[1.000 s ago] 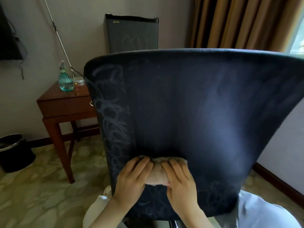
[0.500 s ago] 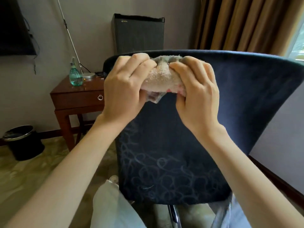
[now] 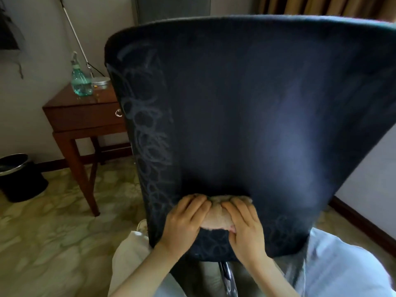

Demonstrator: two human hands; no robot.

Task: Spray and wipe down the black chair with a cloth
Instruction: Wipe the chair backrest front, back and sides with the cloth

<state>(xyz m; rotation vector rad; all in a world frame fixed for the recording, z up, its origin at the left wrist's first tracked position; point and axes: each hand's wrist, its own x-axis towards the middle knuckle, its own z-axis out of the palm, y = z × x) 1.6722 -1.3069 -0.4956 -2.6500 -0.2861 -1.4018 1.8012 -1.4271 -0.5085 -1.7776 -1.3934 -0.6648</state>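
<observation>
The back of the black chair (image 3: 246, 103) fills most of the view, with pale swirled marks down its left side and low on its right. A bunched beige cloth (image 3: 216, 215) lies against the lower middle of the backrest. My left hand (image 3: 184, 224) and my right hand (image 3: 244, 228) hold it side by side, fingers curled over its top, pressing it onto the fabric. A green spray bottle (image 3: 80, 80) stands on the wooden side table (image 3: 83, 116) to the left, apart from both hands.
A round metal tin (image 3: 100, 82) sits beside the bottle. A black waste bin (image 3: 18, 176) stands on the floor at far left. A thin pole (image 3: 75, 33) leans on the wall. The chair's chrome stem (image 3: 228, 277) shows below. Curtains hang at top right.
Both hands have dragged the cloth from the top edge of the backrest down to its lower middle. The view has tilted downward and closer to the chair.
</observation>
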